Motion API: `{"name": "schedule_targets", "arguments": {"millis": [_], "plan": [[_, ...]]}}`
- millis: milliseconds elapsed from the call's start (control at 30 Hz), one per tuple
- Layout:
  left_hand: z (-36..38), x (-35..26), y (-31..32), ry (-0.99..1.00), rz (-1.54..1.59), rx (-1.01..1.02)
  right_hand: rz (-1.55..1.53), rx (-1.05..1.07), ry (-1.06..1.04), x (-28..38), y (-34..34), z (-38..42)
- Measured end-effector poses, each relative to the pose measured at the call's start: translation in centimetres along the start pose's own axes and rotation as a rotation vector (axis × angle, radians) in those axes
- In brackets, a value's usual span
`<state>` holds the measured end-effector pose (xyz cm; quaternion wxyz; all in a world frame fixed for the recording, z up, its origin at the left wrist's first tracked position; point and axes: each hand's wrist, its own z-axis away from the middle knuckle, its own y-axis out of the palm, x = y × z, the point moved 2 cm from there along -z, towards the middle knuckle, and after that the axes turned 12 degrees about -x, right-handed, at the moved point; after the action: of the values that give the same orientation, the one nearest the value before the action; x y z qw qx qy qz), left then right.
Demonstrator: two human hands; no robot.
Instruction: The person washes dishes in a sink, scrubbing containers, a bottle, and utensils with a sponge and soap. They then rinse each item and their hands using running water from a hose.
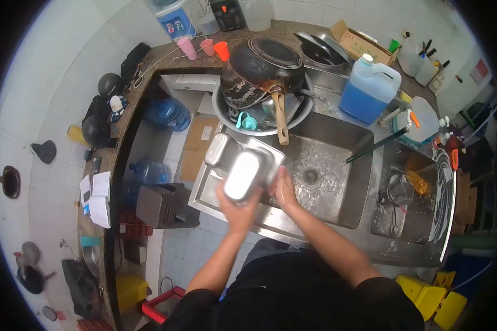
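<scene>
A shiny metal tray with raised, rounded compartments (242, 176) is tilted over the left drainboard of the steel sink. My left hand (240, 207) grips its near edge, fingers partly hidden beneath it. At the tray's right side is my right hand (283, 190), its fingers closed together against or close to the edge; the exact contact is unclear. Just behind, a large metal basin (221, 110) holds a blackened wok (248, 71) with a wooden handle and a turquoise item (247, 121). Water runs in the main sink basin (337, 182) to the right.
A dark green hose (375, 146) reaches over the main basin. Behind it stands a jug of blue liquid (370, 91). The right basin holds a strainer (400, 190) and utensils. Cups (221, 51), a cardboard box (364, 45) and knives line the back counter.
</scene>
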<state>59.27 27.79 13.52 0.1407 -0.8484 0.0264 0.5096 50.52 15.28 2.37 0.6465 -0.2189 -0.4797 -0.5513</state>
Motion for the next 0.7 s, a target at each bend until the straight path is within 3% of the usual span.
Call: {"name": "schedule_targets", "arguments": {"millis": [67,133,233,333,400,467,533,633,700], "plan": [[-5.4,0.5,-2.4,0.128,-0.09,-0.051,0.02,0.093,-0.204,2.3,1.3,0.9],[-9.9,0.3,-3.1,0.198,-0.204,-0.04,0.043,0.098,-0.274,4.5,-0.2,2.0],[-12.6,3.3,-2.3,0.04,-0.195,0.038,-0.024,0.03,-0.348,6.0,-5.5,3.2],[-12.5,5.9,0.0,-0.028,-0.03,0.07,-0.081,-0.215,-0.41,6.6,-14.6,4.0],[-12.2,8.0,0.8,0.092,-0.328,0.072,-0.003,-0.498,-0.478,7.6,-22.3,4.2],[-11.7,10.4,1.8,0.035,-0.294,0.09,0.177,-0.8,-0.493,7.0,-31.4,3.2],[-10.7,12.9,2.4,-0.048,-0.153,0.086,0.624,-1.109,-0.517,5.5,-40.9,1.2],[-8.6,13.5,3.1,-0.145,-0.097,0.071,0.935,-1.251,-0.546,4.1,-51.9,-1.8],[-7.8,14.3,3.3,-0.206,-0.081,0.049,1.277,-1.24,-0.525,5.6,-54.5,-3.6]]}}
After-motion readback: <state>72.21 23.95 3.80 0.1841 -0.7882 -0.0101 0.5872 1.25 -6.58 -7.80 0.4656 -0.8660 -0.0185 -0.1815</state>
